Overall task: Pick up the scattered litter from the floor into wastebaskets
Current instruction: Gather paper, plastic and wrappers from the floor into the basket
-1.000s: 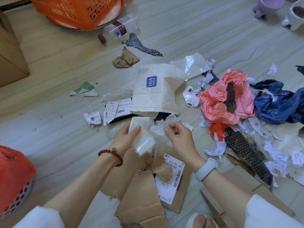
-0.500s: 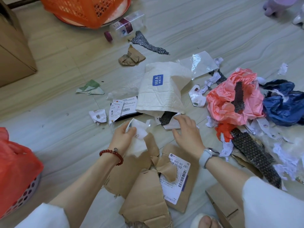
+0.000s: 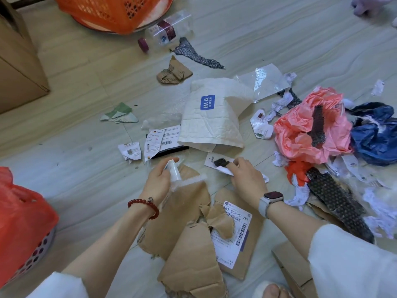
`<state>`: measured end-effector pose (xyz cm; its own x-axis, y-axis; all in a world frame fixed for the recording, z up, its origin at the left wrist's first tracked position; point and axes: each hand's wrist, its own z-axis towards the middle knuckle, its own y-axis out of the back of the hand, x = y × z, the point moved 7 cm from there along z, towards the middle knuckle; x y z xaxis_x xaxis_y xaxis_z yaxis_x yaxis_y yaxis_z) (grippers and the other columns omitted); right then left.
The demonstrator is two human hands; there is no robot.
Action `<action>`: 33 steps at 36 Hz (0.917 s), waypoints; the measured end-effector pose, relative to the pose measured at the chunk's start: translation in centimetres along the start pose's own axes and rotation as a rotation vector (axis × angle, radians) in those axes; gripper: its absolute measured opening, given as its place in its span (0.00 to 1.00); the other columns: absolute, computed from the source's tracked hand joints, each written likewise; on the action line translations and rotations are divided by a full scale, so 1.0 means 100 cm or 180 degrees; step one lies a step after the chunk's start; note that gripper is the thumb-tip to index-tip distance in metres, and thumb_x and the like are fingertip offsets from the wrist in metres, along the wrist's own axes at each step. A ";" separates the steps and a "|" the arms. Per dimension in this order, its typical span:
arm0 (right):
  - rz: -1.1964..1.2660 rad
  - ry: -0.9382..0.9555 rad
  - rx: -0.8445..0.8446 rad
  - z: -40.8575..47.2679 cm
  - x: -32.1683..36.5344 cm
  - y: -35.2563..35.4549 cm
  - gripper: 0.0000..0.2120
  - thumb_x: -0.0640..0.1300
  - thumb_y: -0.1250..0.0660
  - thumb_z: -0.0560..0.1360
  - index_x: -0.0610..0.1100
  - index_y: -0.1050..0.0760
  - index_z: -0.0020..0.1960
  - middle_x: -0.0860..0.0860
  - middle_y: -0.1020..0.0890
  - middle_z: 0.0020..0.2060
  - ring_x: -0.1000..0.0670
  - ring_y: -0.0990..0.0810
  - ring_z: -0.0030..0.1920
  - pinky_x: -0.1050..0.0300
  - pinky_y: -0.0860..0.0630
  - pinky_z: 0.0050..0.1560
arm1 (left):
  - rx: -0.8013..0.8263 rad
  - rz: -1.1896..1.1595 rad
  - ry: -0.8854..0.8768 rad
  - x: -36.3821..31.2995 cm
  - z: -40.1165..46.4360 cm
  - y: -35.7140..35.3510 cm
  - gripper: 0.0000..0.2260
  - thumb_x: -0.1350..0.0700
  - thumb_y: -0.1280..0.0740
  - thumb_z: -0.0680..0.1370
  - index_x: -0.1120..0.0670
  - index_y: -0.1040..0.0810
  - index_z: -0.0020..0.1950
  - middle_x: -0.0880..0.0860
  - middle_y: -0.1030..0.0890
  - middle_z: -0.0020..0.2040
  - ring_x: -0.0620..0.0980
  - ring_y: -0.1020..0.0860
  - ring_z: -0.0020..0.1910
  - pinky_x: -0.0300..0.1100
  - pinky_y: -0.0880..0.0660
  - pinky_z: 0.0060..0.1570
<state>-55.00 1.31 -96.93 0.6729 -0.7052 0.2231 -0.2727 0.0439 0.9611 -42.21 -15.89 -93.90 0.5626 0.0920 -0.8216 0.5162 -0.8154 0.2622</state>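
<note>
My left hand is closed around a bunch of white paper scraps, held just above the torn brown cardboard. My right hand pinches a white paper scrap with a dark patch that lies on the floor below the white HLA mailer bag. An orange wastebasket stands at the top. A basket lined with a red bag sits at the left edge.
A plastic bottle lies by the orange basket. Pink plastic, a blue bag, black mesh strips and several paper bits crowd the right. A cardboard box stands at the upper left. Labels lie mid-floor.
My left hand has gathered the white paper into its fist. My right hand moved right and forward to a scrap below the white mailer. The view shifted left.
</note>
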 end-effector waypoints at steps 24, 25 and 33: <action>0.1492 -0.1132 0.0109 -0.018 -0.012 0.024 0.20 0.51 0.36 0.75 0.47 0.32 0.65 0.47 0.26 0.59 0.46 0.30 0.62 0.50 0.32 0.60 | 0.0110 0.0119 -0.0257 -0.006 -0.001 -0.007 0.07 0.61 0.38 0.77 0.51 0.25 0.42 0.48 0.23 0.36 0.46 0.26 0.32 0.34 0.30 0.32; 0.1057 -0.1232 0.0295 -0.020 -0.023 0.016 0.25 0.53 0.36 0.74 0.49 0.36 0.69 0.46 0.32 0.65 0.43 0.36 0.66 0.46 0.34 0.62 | 0.0005 -0.0012 -0.0134 -0.001 0.001 -0.002 0.06 0.62 0.37 0.76 0.53 0.25 0.41 0.46 0.23 0.32 0.45 0.26 0.28 0.34 0.30 0.27; 0.0631 -0.1051 0.0515 -0.016 -0.035 -0.009 0.17 0.42 0.37 0.75 0.43 0.32 0.63 0.41 0.33 0.59 0.40 0.36 0.58 0.51 0.36 0.58 | -0.0194 0.0131 0.0191 0.013 0.009 0.011 0.10 0.64 0.40 0.72 0.51 0.33 0.50 0.57 0.20 0.38 0.52 0.22 0.40 0.45 0.28 0.45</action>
<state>-56.05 4.89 -98.35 0.3472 -0.8845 0.3117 -0.4969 0.1083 0.8610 -41.48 -17.21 -95.10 0.6209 0.0948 -0.7782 0.5293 -0.7830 0.3269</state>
